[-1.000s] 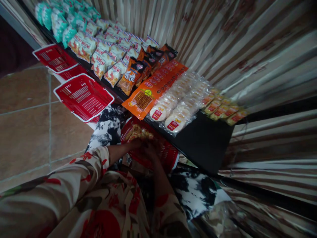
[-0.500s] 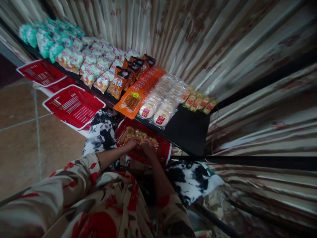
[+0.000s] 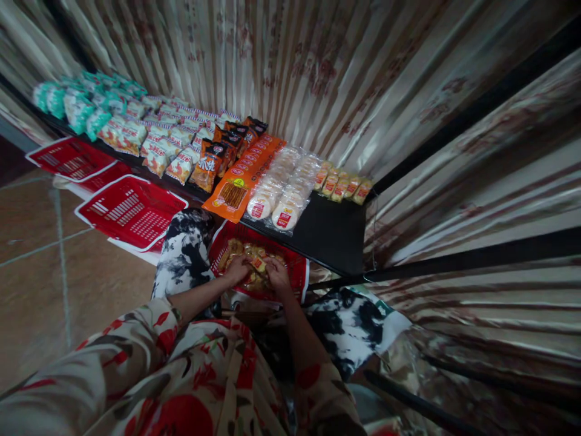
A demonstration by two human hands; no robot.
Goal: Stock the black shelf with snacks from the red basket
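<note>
Below the front edge of the black shelf, a red basket holds several small yellow snack packets. My left hand and my right hand are over the basket, a short gap between them. In that gap one yellow snack packet with a red label is pinched by the fingers of both hands. The fingertips are small and dim in view. At the right end of the shelf stands a row of similar yellow packets.
On the shelf lie clear-wrapped white round crackers, an orange bag, orange-black bags, white snack bags and teal bags. Red baskets stand at left. A pleated curtain hangs behind.
My hands have moved slightly apart, and the packet between them shows more clearly. The view has shifted a little, so the shelf's left end sits lower in the picture.
</note>
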